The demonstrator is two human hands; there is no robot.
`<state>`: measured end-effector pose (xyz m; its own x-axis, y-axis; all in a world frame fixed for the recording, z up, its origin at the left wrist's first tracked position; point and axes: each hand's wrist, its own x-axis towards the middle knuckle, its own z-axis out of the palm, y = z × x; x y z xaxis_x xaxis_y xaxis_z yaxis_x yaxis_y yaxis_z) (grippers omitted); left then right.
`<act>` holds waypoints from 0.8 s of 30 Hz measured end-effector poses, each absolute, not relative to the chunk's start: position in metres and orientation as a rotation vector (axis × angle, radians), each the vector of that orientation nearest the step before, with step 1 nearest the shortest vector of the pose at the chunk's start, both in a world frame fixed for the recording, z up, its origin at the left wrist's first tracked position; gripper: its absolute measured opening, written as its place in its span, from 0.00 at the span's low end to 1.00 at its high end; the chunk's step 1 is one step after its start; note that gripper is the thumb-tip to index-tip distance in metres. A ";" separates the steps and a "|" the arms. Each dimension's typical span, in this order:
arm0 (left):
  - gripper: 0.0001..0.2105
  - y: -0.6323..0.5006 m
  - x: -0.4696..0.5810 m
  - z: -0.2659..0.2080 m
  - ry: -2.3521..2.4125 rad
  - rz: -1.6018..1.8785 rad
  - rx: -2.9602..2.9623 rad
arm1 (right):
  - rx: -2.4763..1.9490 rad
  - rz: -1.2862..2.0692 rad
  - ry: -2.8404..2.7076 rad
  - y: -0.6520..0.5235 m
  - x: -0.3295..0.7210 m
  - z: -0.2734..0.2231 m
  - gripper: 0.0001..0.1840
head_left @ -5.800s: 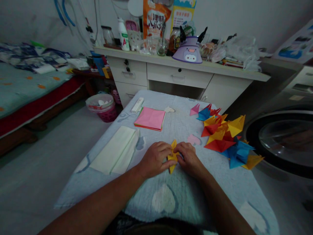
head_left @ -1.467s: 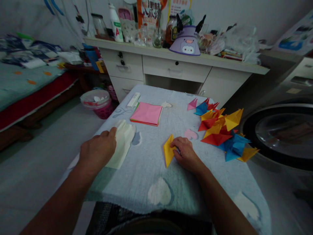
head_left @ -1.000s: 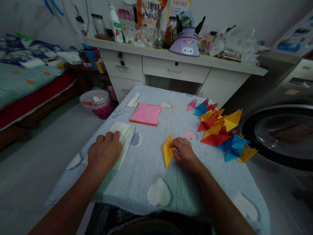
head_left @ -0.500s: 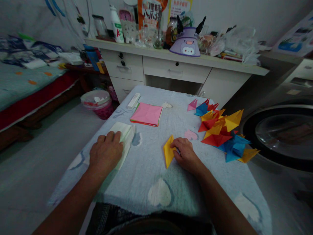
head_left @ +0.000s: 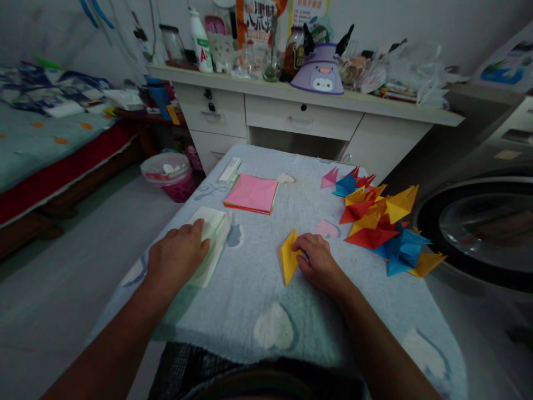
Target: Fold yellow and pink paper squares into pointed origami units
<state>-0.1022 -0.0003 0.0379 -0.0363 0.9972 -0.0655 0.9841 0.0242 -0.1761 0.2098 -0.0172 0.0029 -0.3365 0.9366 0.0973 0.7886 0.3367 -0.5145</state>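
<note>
On the cloth-covered table [head_left: 266, 266], my left hand [head_left: 177, 255] lies over the left side of a pale, soft-looking pack [head_left: 214, 236], perhaps tissues. Its thumb and index finger are apart; the other fingertips are hidden. My right hand [head_left: 318, 258] has its fingers bent onto the right edge of a yellow folded paper [head_left: 288, 258], a narrow diamond shape lying on the cloth. Beyond them sits a stack of square origami paper [head_left: 252, 193], pink on top. Several folded paper cranes [head_left: 372, 236] in red, yellow, blue and pink are heaped at the right.
A small white box [head_left: 230, 170] lies at the table's far left. Behind stands a white desk [head_left: 300, 114] with jars, bottles and a purple visor hat [head_left: 320, 75]. A pink bin [head_left: 179, 186] is on the floor at left, a washing machine [head_left: 478, 222] at right.
My left hand has shifted left across the pale pack, and its thumb now stands out from the fingers. My right hand stays on the yellow paper. The camera view has shifted slightly.
</note>
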 end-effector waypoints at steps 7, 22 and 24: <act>0.19 0.001 -0.096 0.036 -2.110 0.366 -2.162 | -1.531 0.545 -2.226 -0.018 0.209 0.004 0.13; 0.24 0.018 -0.139 0.074 -2.124 0.411 -2.226 | -1.514 0.541 -2.222 -0.017 0.210 0.002 0.13; 0.24 0.023 -0.151 0.077 -2.170 0.387 -2.213 | -1.508 0.541 -2.220 -0.017 0.210 0.001 0.14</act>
<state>-0.1512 0.0226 0.0773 0.0042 0.9867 -0.1628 0.9821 -0.0347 -0.1852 0.2101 -0.0167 0.0010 -0.3369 0.9351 0.1096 0.7799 0.3424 -0.5240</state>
